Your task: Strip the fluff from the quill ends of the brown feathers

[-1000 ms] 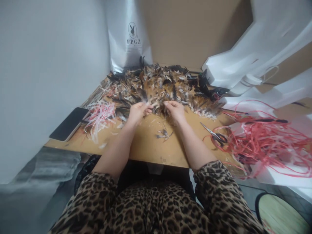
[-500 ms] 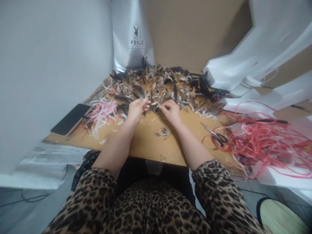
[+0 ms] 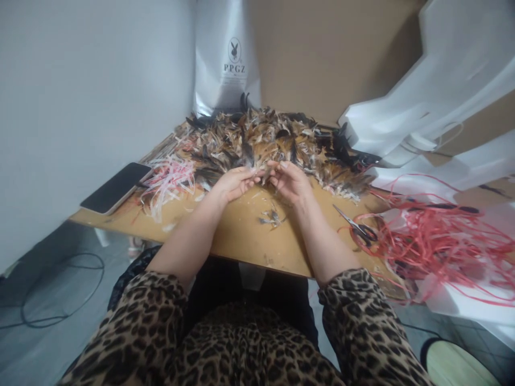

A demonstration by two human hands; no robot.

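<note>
A wide heap of brown, black and whitish feathers [image 3: 301, 147] lies along the back of the wooden table. At its near edge my left hand [image 3: 235, 183] pinches feathers between thumb and forefinger, the other fingers curled. Facing it, my right hand [image 3: 292, 185] has its thumb and forefinger closed on the same small bunch, fingertips almost meeting the left ones. Exactly how many feathers they hold is too small to tell. On the bare board below the hands lie a few loose grey feather bits [image 3: 272, 218].
Left of the heap are pink and white plastic strips [image 3: 169, 182] and a dark phone [image 3: 116, 187]. At right, scissors [image 3: 362, 230] lie beside a tangle of red strips [image 3: 442, 246]. A silver bag [image 3: 229, 32] stands behind; a cable [image 3: 100, 284] loops on the floor.
My right hand moved left to the left hand's fingertips, then turned so its palm shows more. The left hand shifted slightly right. The view has swung a little.
</note>
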